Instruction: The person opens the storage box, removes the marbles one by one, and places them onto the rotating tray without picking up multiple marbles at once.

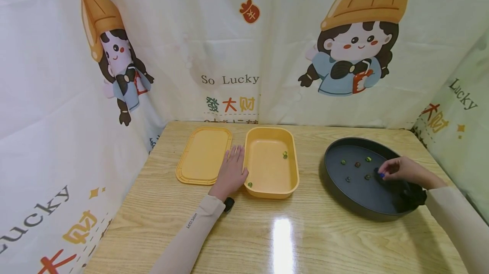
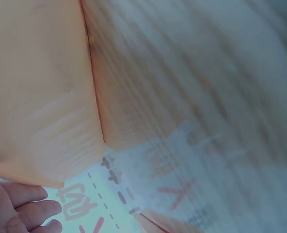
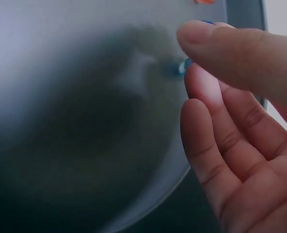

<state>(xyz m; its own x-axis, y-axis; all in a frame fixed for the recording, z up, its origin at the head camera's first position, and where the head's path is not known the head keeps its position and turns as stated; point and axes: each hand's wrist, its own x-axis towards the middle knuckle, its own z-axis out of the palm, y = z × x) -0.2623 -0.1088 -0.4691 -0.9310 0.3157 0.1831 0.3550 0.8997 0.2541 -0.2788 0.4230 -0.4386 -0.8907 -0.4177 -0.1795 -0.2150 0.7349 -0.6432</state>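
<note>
My right hand (image 1: 406, 171) pinches a small blue marble (image 1: 382, 175) between thumb and fingertips, over the right part of a dark round tray (image 1: 344, 193). In the right wrist view the thumb covers most of that marble, and a greenish-blue marble (image 3: 183, 66) shows by the fingers. Several marbles lie spread on the tray, among them a brown one (image 1: 357, 164) and a green one (image 1: 368, 159). With its fingers extended, my left hand (image 1: 231, 171) touches the left side of a yellow rectangular box (image 1: 269, 172). Inside the box are green marbles (image 1: 285, 155) near the right wall and another marble (image 1: 250, 185) at the front left corner.
A flat yellow lid (image 1: 204, 155) lies left of the box, close to my left hand. Wooden tabletop (image 1: 244, 231) extends in front and between box and tray. A printed cloth (image 1: 229, 45) hangs behind the table and at both sides.
</note>
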